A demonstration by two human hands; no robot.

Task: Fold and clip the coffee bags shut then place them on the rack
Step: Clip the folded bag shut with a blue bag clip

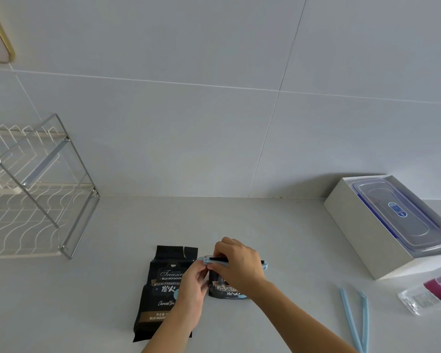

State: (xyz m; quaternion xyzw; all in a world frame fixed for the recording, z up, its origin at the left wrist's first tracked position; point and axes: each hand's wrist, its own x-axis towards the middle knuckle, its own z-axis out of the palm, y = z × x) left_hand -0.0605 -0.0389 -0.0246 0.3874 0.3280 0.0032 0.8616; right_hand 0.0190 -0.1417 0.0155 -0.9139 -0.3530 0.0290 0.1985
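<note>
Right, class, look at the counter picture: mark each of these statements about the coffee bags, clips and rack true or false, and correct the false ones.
1. Both hands, the left hand and the right hand, are at the blue clip on the smaller coffee bag. True.
2. A coffee bag already sits on the wire rack. False: no bag is on it.
3. The larger coffee bag lies flat with no clip on it. True.
4. The spare blue clip lies left of the bags. False: it lies to their right.
</note>
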